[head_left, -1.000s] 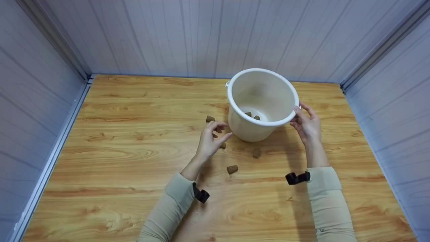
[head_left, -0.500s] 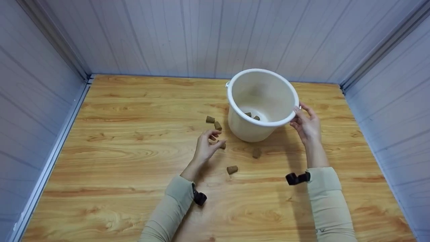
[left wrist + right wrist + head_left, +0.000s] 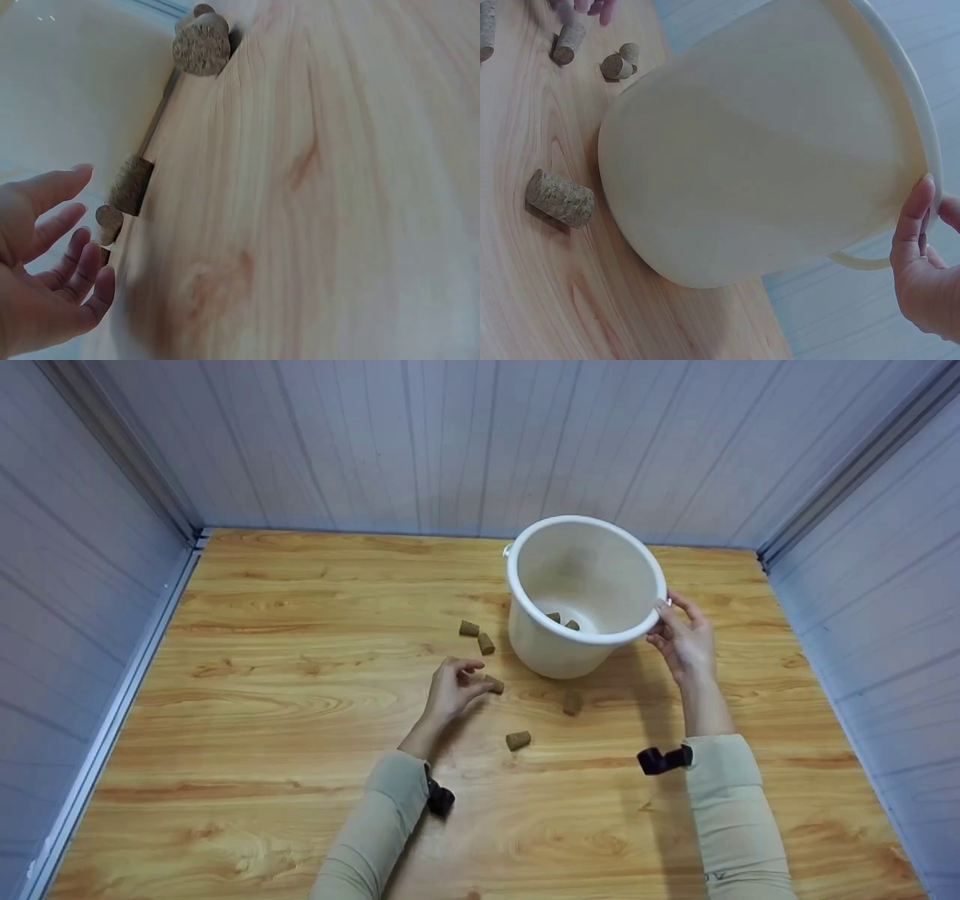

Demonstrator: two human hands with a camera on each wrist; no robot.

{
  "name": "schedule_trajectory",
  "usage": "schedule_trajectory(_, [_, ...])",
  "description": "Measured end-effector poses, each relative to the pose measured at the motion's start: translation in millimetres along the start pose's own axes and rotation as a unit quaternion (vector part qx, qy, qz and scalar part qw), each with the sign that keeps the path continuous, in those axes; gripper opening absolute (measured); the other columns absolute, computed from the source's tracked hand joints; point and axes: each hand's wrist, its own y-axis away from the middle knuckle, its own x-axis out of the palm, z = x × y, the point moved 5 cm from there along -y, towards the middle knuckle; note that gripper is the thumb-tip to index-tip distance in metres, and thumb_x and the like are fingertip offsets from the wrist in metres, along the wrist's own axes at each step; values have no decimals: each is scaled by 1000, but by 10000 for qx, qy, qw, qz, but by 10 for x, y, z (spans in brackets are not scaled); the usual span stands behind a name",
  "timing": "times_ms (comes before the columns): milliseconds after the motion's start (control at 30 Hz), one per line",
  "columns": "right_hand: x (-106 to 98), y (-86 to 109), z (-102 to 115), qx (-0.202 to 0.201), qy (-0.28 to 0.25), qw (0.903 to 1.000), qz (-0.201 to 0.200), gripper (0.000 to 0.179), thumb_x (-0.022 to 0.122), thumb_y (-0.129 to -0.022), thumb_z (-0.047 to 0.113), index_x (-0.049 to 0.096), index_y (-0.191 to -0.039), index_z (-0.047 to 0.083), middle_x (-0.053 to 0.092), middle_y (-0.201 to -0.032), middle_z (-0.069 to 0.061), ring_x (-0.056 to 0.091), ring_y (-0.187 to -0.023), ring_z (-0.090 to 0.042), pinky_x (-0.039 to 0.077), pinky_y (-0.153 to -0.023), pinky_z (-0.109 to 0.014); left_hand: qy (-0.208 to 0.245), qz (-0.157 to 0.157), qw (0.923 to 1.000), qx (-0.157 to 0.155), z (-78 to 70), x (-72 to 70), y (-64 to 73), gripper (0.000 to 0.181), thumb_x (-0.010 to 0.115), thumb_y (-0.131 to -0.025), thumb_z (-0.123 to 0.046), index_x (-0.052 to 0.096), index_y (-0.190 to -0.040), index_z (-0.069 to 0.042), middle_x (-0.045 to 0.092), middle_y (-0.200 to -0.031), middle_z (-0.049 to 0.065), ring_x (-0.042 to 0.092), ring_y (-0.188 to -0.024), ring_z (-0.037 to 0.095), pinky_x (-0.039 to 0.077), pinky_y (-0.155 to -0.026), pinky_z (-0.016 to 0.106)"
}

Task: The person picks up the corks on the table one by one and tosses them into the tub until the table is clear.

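Cork point(image 3: 495, 685) beside left hand point(image 3: 450, 691) (loosely curved)

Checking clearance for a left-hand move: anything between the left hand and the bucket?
Yes: one cork, right by the left hand, then bare tabletop to the bucket. Shows in the head view.
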Motion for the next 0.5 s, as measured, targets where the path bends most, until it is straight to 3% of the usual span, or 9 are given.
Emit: schedule_trajectory(500, [-13,3,0,-38,135,9999,37,32,60,-83,6,47,-112,8,58,-63,-7,55,-51,-15,47,-48,-22,-170,180,9997,18,115,53,-43,34,75,-70,-8,64,-100,3,51,-92,14,52,-83,26,44,-74,35])
